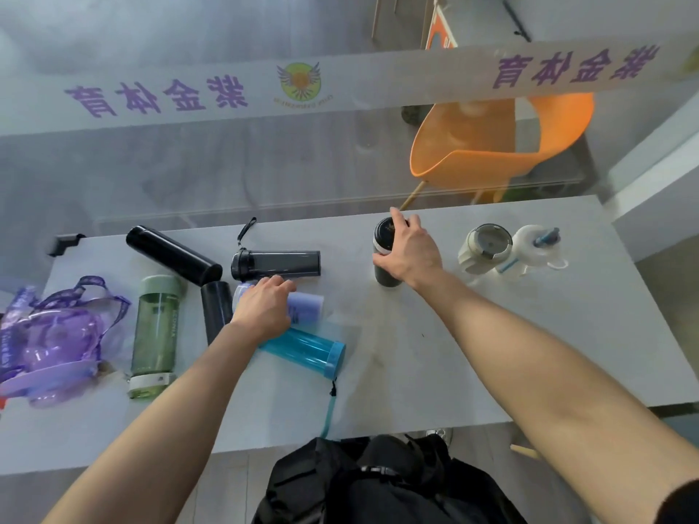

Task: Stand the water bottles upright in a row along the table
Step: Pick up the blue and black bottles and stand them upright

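My right hand [406,251] is wrapped around a dark upright bottle [386,255] with a pale band below its cap — fingers curled over the far side, thumb on the near side, the grip closed on its upper half. The bottle stands on the grey table [491,334], toward the far edge. My right forearm reaches in from the lower right, nearly straight, wrist bent slightly downward. My left hand [264,308] lies palm-down on a pale lilac bottle [302,306] lying on its side, fingers draped loosely over it; whether they have closed around it I cannot tell. The left forearm extends from the lower left, crossing above one end of a blue translucent bottle [306,349], which lies flat with its cap pointing right and a teal strap trailing toward the near table edge. To the right of the held bottle, two more already stand upright just beside each other — a cream bottle [484,251] and a white bottle with a blue spout [533,247]. Left of centre, the rest lie on their sides: a smoky grey bottle with a wrist loop [280,264], a long black flask [174,255], a shorter black bottle [215,308] partly hidden by my left wrist, and a green bottle [155,334]. At the far left edge rests a purple transparent bag [56,334].
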Motion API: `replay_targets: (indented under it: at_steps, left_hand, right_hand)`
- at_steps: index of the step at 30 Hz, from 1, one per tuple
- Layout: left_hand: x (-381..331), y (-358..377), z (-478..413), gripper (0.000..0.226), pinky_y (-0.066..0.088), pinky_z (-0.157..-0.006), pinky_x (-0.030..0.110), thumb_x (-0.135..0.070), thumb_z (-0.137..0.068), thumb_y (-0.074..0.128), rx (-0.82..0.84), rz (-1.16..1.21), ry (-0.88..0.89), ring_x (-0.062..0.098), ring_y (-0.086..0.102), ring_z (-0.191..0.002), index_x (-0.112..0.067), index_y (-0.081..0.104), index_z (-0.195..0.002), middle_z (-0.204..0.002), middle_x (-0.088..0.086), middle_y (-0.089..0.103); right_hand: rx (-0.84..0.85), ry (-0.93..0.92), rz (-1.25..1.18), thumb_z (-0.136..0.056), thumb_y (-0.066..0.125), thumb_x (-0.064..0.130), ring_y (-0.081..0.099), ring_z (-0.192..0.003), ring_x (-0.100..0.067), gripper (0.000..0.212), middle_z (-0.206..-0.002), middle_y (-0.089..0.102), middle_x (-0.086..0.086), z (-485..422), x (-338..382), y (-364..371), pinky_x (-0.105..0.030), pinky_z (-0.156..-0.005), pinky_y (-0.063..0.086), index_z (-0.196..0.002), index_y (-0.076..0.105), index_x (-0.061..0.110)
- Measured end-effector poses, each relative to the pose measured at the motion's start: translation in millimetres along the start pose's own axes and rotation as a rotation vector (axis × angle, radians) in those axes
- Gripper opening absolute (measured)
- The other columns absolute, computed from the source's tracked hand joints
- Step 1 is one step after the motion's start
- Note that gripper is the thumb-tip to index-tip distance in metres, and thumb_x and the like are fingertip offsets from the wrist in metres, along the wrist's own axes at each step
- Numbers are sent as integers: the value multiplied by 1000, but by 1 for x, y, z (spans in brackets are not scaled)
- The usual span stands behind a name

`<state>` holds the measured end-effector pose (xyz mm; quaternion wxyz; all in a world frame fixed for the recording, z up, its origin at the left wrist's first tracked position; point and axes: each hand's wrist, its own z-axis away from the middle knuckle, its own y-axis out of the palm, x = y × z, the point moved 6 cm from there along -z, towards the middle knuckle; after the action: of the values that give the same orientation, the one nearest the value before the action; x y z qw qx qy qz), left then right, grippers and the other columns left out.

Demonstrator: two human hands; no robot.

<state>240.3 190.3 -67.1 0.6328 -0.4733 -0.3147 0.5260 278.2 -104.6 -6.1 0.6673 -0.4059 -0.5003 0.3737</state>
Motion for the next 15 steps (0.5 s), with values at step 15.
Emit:
replay_targets:
  at_steps: [15]
  left_hand:
    - [41,-2,-2,77,49,-109,46,-29,-83,85,-52,-32,-44,28,54,-134,-25,53,-152,-143,3,58]
  right_hand:
    - [-397,-149,16,-77,76,70,35,-152,-41,114,-156,42,-21,43,4,-14,-55,-121,35,-161,35,6]
